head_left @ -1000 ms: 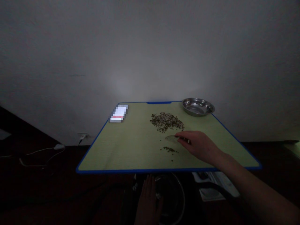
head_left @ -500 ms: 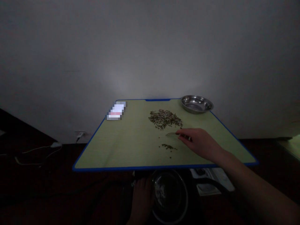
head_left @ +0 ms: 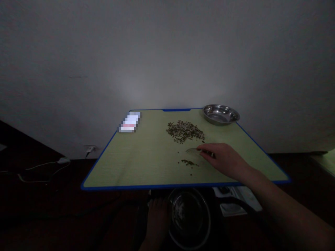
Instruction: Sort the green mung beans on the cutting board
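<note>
My right hand (head_left: 220,155) pinches a small fork (head_left: 193,150) by its handle, tines pointing left just above the mat. Beyond it spreads a heap of mixed small beans or seeds (head_left: 184,131), dark and pale. A smaller group of greenish grains (head_left: 188,162) lies nearer me, below the fork. My left hand (head_left: 157,218) is low in the picture under the table's front edge, dim, fingers forward and laid out flat. It rests against or right beside a round shiny bowl-like vessel (head_left: 208,223); contact is hard to judge.
The blue-edged light green tabletop (head_left: 146,167) stands by a grey wall (head_left: 167,62). A steel bowl (head_left: 221,122) sits at its back right corner, a blurred-out phone (head_left: 130,122) at the left. Cables and a plug (head_left: 89,150) are at lower left; pale items (head_left: 235,202) lie below the table.
The view shifts very slightly. My right hand keeps the fork at nearly the same spot, and both groups of grains look unchanged. My left hand stays beside the vessel.
</note>
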`<state>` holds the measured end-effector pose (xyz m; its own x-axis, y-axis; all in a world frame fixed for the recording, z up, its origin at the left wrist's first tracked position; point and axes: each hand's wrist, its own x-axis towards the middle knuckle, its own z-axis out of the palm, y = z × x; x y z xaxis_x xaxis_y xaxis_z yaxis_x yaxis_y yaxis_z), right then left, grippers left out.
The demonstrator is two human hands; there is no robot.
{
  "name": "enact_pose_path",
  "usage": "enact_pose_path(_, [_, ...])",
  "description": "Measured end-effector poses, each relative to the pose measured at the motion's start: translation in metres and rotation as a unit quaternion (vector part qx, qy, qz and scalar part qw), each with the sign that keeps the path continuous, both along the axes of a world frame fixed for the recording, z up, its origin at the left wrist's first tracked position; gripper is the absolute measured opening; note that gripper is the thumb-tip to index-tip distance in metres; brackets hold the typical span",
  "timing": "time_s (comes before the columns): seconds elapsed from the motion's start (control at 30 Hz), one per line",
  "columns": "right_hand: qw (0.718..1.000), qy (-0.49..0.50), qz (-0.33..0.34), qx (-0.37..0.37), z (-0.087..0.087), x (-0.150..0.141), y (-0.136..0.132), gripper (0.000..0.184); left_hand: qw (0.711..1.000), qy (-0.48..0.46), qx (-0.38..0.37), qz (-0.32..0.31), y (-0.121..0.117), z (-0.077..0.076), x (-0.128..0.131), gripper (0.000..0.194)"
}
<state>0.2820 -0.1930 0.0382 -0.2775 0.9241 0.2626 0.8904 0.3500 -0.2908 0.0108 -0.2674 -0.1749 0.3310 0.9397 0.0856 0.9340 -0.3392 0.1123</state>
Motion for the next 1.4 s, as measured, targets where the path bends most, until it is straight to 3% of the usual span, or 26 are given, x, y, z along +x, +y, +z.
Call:
enact_pose_path(0.23, [1.000, 0.002, 0.002, 0.009, -0.001, 0.001, 0.001, 0.026, 0.999, 0.001, 0.014, -0.035, 0.002, -0.004, 0.002, 0.050])
enact_pose_path(0.47, [1.000, 0.007, 0.007, 0.005, -0.001, 0.000, 0.002, 0.026, 1.000, 0.004, -0.001, -0.027, 0.007, 0.000, 0.002, 0.051])
enact_pose_path(0.6, [1.000, 0.012, 0.008, 0.000, 0.002, -0.002, 0.002, 0.026, 0.999, -0.024, 0.034, -0.007, 0.002, 0.000, 0.005, 0.047])
enact_pose_path(0.67, [1.000, 0.017, 0.010, 0.000, 0.002, -0.003, 0.002, 0.026, 0.996, -0.055, 0.063, -0.007, -0.003, 0.008, 0.006, 0.045])
enact_pose_path(0.77, [1.000, 0.021, 0.011, -0.005, -0.001, -0.002, 0.004, 0.026, 0.984, -0.123, 0.107, -0.077, -0.014, 0.039, 0.005, 0.039])
enact_pose_path(0.9, [1.000, 0.018, 0.008, -0.010, -0.002, -0.004, 0.009, 0.026, 0.936, -0.246, 0.162, -0.192, -0.016, 0.111, 0.002, 0.028])
enact_pose_path(0.97, [1.000, 0.015, 0.014, -0.013, -0.001, -0.008, 0.011, 0.025, 0.916, -0.288, 0.205, -0.188, -0.001, 0.147, 0.000, 0.022])
enact_pose_path(1.03, [0.999, 0.010, 0.027, -0.016, 0.000, -0.012, 0.013, 0.025, 0.919, -0.288, 0.237, -0.131, 0.025, 0.173, -0.002, 0.015])
enact_pose_path(1.1, [0.999, 0.007, 0.039, -0.016, 0.001, -0.017, 0.016, 0.024, 0.934, -0.276, 0.215, -0.073, 0.057, 0.187, -0.004, 0.013])
enact_pose_path(1.23, [0.999, 0.018, 0.048, -0.017, 0.001, -0.021, 0.024, 0.026, 0.953, -0.271, 0.130, 0.050, 0.115, 0.200, -0.003, 0.019])
enact_pose_path(1.4, [0.997, 0.067, 0.044, -0.022, 0.003, -0.019, 0.041, 0.026, 0.969, -0.212, 0.089, 0.088, 0.166, 0.217, 0.009, 0.022])
